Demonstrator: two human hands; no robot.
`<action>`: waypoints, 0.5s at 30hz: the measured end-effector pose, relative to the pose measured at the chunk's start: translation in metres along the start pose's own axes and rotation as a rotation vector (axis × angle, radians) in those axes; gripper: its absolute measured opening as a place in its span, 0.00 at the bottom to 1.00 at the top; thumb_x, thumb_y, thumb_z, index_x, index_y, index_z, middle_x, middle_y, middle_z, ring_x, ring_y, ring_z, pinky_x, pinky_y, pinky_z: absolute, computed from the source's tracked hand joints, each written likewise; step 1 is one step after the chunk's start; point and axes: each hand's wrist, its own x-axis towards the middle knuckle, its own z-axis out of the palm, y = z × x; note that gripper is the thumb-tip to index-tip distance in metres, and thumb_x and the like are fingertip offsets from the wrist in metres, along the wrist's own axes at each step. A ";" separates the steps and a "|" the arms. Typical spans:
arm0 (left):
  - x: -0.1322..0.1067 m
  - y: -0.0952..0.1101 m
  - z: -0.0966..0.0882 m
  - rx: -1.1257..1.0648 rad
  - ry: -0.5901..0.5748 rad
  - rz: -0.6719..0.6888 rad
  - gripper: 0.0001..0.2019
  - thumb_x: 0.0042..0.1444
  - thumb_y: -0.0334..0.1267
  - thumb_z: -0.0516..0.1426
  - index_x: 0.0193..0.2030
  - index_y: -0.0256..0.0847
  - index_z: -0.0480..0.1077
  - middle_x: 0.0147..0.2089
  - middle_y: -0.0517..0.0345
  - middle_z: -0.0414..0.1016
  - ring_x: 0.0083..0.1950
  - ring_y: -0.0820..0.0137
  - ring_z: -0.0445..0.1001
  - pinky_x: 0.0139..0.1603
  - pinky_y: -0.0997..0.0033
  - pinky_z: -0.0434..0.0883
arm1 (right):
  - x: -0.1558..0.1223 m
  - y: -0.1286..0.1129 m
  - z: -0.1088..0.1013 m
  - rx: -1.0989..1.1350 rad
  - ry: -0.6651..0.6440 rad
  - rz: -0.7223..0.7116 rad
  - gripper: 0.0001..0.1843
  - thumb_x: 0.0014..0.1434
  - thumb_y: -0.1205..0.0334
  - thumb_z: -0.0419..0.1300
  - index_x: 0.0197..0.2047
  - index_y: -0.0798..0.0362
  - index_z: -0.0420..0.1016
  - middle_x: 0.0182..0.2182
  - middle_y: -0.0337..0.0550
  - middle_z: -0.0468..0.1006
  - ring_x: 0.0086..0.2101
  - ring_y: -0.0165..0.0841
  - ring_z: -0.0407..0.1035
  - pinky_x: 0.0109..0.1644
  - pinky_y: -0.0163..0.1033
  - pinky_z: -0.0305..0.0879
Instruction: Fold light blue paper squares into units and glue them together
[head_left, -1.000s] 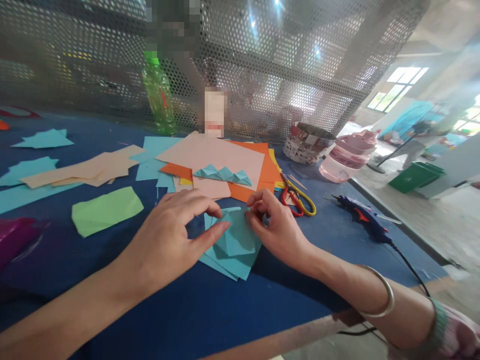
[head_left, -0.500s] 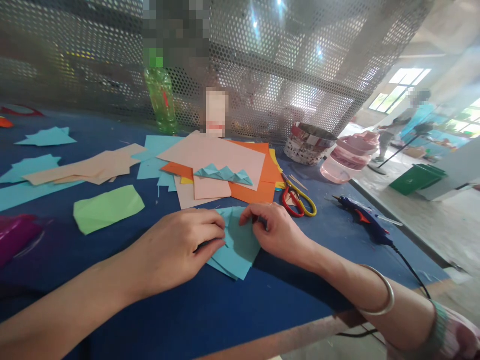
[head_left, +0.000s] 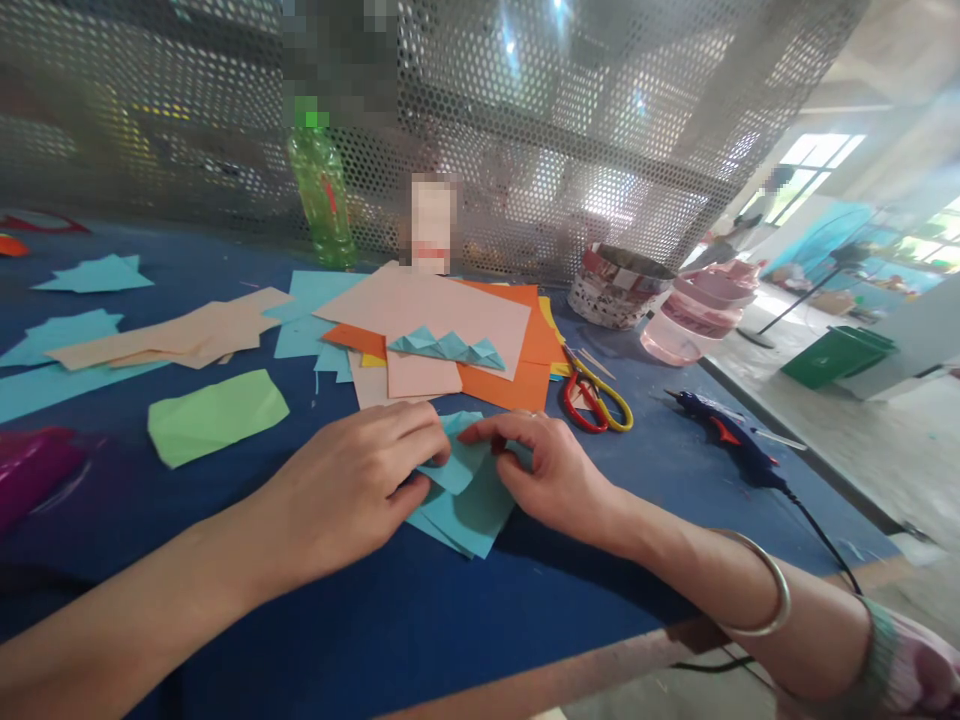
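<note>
Several light-blue paper squares (head_left: 480, 515) lie loosely layered on the table in front of me, the top piece folded over. My left hand (head_left: 375, 470) grips the folded piece at its left side, fingers curled and thumb below. From the right, my right hand (head_left: 551, 465) bends over the same blue paper, its index fingertip on the fold and its thumb close by; part of the sheet is hidden under it. Just beyond, a strip of folded blue paper triangles (head_left: 448, 347) rests on pale pink paper (head_left: 435, 300).
Red-and-yellow scissors (head_left: 596, 400) and a blue glue gun (head_left: 724, 435) lie to the right. Behind stand a green bottle (head_left: 322, 200), a paper-covered pot (head_left: 621, 285) and a pink container (head_left: 705, 310). Green paper (head_left: 217, 417) lies left. A perforated metal screen (head_left: 510, 130) borders the back.
The top blue piece has been folded further over and now shows a loose flap. My right index finger has moved left across it. A person in the background has shifted left.
</note>
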 end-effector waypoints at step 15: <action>0.000 -0.002 0.005 0.030 0.046 0.071 0.11 0.67 0.25 0.51 0.42 0.41 0.73 0.45 0.53 0.76 0.48 0.61 0.75 0.52 0.59 0.70 | -0.005 0.000 0.004 -0.096 -0.035 -0.102 0.26 0.56 0.76 0.53 0.52 0.55 0.83 0.39 0.47 0.87 0.41 0.39 0.79 0.48 0.46 0.68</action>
